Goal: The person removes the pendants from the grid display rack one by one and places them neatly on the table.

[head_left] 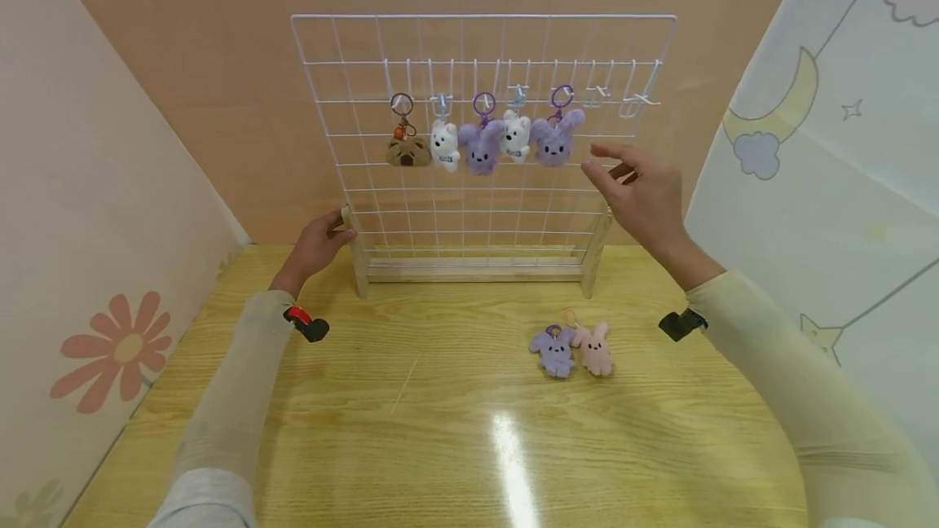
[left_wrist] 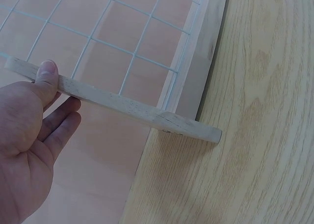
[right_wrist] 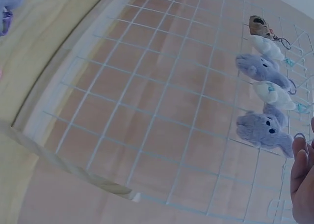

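My left hand [head_left: 317, 248] grips the wooden side leg [left_wrist: 132, 106] of the rack between thumb and fingers, as the left wrist view shows. In the head view my right hand [head_left: 645, 190] is raised at the rack's right side, thumb and forefinger apart, holding nothing. Closest to it hangs a purple plush rabbit keychain [head_left: 554, 143] on a purple ring. Along the same row hang a white plush keychain [head_left: 516, 135], another purple rabbit [head_left: 481, 148], a second white plush [head_left: 444, 145] and a brown plush keychain [head_left: 407, 151] at the far left.
A white wire grid [head_left: 469, 199] stands on a wooden base [head_left: 477, 271] at the table's back. Two white hooks, including the end hook [head_left: 638, 101], project near my right hand. On the table [head_left: 381, 446] lie a purple plush keychain [head_left: 555, 353] and a pink one [head_left: 596, 353].
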`<control>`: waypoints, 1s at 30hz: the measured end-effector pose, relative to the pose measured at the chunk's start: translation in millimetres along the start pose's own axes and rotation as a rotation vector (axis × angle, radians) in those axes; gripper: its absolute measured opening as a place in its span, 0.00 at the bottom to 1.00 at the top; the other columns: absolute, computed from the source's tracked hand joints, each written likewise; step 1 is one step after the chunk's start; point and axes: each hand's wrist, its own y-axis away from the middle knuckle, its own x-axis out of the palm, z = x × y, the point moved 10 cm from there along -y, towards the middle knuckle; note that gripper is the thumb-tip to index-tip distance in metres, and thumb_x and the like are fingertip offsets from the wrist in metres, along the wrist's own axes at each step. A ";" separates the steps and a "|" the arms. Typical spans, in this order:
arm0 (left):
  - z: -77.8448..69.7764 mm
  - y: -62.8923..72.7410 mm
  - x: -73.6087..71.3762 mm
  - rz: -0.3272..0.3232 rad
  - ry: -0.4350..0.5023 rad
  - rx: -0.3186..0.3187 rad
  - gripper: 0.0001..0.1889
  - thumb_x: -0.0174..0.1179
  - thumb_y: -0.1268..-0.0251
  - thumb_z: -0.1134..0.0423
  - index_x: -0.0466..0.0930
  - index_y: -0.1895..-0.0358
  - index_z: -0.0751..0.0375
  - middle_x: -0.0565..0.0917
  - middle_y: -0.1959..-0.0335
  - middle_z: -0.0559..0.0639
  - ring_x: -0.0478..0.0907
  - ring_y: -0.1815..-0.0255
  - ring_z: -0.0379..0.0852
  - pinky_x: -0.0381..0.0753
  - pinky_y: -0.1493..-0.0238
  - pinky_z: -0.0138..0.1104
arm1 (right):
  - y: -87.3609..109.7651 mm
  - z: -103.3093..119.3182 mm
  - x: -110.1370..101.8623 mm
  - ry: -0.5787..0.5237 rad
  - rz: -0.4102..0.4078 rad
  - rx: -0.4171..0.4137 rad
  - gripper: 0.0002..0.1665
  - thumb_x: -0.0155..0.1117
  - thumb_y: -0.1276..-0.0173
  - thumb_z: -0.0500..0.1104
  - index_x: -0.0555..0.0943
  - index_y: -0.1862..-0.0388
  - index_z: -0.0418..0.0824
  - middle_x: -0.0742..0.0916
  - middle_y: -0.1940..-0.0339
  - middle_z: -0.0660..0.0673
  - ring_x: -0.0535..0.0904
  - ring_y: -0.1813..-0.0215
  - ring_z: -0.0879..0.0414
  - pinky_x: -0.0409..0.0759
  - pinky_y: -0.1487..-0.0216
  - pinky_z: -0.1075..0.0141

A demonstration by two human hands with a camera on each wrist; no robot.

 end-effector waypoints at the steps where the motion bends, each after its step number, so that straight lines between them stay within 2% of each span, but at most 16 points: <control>1: 0.2 -0.1 0.0 0.000 -0.001 0.001 0.31 0.52 0.18 0.58 0.58 0.21 0.69 0.65 0.24 0.70 0.70 0.29 0.71 0.71 0.31 0.61 | -3.2 1.1 0.1 0.001 -0.006 -0.001 0.16 0.72 0.30 0.45 0.89 0.47 0.40 0.92 0.53 0.43 0.74 0.70 0.85 0.73 0.65 0.86; 8: 0.9 -0.3 -1.1 -0.013 0.006 0.007 0.30 0.53 0.18 0.58 0.59 0.21 0.68 0.66 0.25 0.69 0.71 0.31 0.71 0.73 0.32 0.60 | -23.5 4.0 4.5 -0.005 -0.039 -0.004 0.18 0.72 0.30 0.48 0.89 0.44 0.42 0.91 0.51 0.44 0.75 0.70 0.86 0.73 0.64 0.86; 14: 1.7 -0.5 -1.4 -0.020 0.006 0.006 0.30 0.53 0.19 0.58 0.59 0.21 0.67 0.67 0.25 0.69 0.72 0.31 0.70 0.74 0.33 0.60 | -36.1 0.6 8.9 -0.013 -0.078 0.015 0.17 0.72 0.29 0.48 0.89 0.46 0.42 0.91 0.51 0.44 0.75 0.71 0.84 0.71 0.69 0.84; 23: -1.7 0.0 -1.2 -0.014 0.018 0.017 0.31 0.53 0.19 0.59 0.58 0.21 0.69 0.66 0.25 0.70 0.71 0.30 0.71 0.72 0.32 0.60 | -47.9 -5.0 18.1 -0.045 -0.136 0.034 0.18 0.71 0.30 0.46 0.88 0.44 0.41 0.90 0.48 0.45 0.74 0.75 0.84 0.73 0.70 0.85; 30: -0.3 -0.8 -0.5 -0.008 0.014 0.017 0.31 0.53 0.18 0.58 0.57 0.21 0.68 0.66 0.24 0.70 0.71 0.31 0.71 0.72 0.31 0.60 | -54.2 -5.8 24.6 0.000 -0.166 0.049 0.17 0.69 0.28 0.48 0.89 0.46 0.41 0.92 0.52 0.44 0.72 0.77 0.82 0.71 0.71 0.85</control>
